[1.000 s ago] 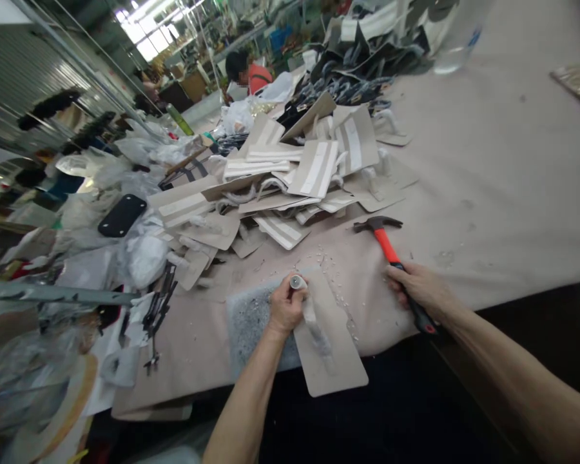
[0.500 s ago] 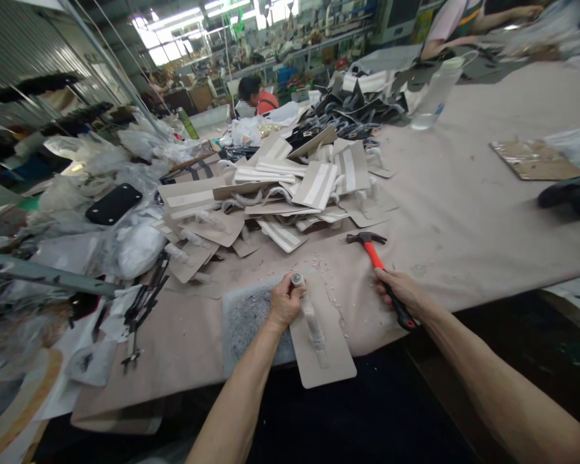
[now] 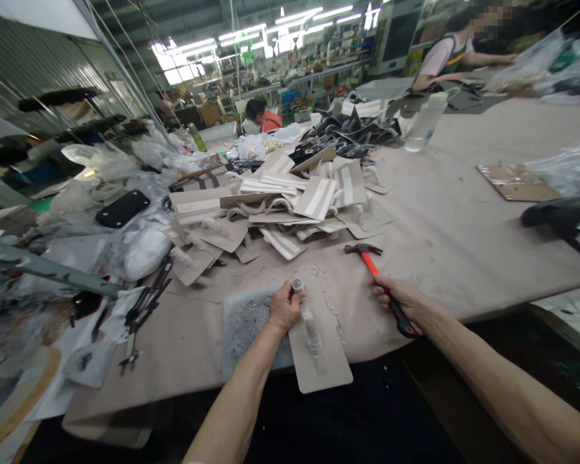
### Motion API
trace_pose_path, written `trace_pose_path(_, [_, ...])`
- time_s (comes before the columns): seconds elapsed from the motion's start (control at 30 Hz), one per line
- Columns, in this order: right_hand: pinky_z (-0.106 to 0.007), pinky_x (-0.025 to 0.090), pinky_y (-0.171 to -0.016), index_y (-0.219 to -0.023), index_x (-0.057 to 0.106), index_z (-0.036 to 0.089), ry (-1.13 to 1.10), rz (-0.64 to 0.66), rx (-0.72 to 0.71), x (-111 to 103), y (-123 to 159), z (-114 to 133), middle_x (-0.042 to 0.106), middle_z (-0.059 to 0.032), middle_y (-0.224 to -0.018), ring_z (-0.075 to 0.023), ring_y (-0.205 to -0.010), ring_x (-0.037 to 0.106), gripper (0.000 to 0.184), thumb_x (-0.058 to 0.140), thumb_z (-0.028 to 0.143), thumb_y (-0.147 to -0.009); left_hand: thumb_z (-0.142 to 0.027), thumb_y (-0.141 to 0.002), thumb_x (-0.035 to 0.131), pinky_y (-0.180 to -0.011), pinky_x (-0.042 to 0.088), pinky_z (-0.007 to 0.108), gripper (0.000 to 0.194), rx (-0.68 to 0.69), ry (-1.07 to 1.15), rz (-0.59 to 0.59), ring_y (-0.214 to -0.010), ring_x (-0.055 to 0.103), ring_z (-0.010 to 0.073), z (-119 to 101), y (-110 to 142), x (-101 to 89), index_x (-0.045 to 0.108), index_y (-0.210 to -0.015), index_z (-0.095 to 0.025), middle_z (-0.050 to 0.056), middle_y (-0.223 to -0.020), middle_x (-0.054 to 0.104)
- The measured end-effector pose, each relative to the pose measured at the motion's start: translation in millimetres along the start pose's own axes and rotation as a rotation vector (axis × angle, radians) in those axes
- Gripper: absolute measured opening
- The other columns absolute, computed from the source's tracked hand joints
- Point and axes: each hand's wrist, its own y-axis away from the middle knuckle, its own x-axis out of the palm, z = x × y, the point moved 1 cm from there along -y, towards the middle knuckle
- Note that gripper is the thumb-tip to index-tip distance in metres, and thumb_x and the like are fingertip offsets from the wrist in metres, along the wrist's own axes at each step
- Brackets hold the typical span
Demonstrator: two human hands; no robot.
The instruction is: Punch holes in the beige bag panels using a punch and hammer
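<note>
My left hand (image 3: 285, 308) is closed around a short cylinder with a round metal top (image 3: 297, 285). It stands at the far end of a beige panel (image 3: 332, 367) that has a plastic-wrapped handle (image 3: 314, 336) on it. Part of the panel lies over a worn grey slab (image 3: 234, 351), and its near end sticks out past the table edge. To the right, my right hand (image 3: 395, 296) grips a claw hammer (image 3: 368, 263) by its black and red handle, the head pointing away from me. The hammer is apart from the cylinder.
A heap of similar beige panels (image 3: 314, 200) lies beyond my hands, with dark pieces (image 3: 348, 125) behind it. Small white bits are scattered beside the slab. Plastic bags (image 3: 147, 251) crowd the left. A water bottle (image 3: 425, 125) stands back right; co-workers sit farther off.
My view has tilted up slightly, so the heap and bottle sit lower in the picture. Both hands keep their holds, and the hammer has barely moved.
</note>
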Motion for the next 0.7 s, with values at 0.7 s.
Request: trace_pose_path(0.7, [-0.025,0.023,-0.046,-0.081,0.044,0.022,1.136,-0.153,-1.177,77,134,53,0.042,0.006,-0.053,-0.0092,-0.041,0.034,0.023,0.042,0.038,-0.098,-0.016,-0.082,0.054,-0.066,0.042,0.022,0.01,0.001,-0.021,0.024,-0.067,0.053,0.0129,-4,0,-0.2,0.06,-0.089,-0.02,-0.002,-0.074,0.057])
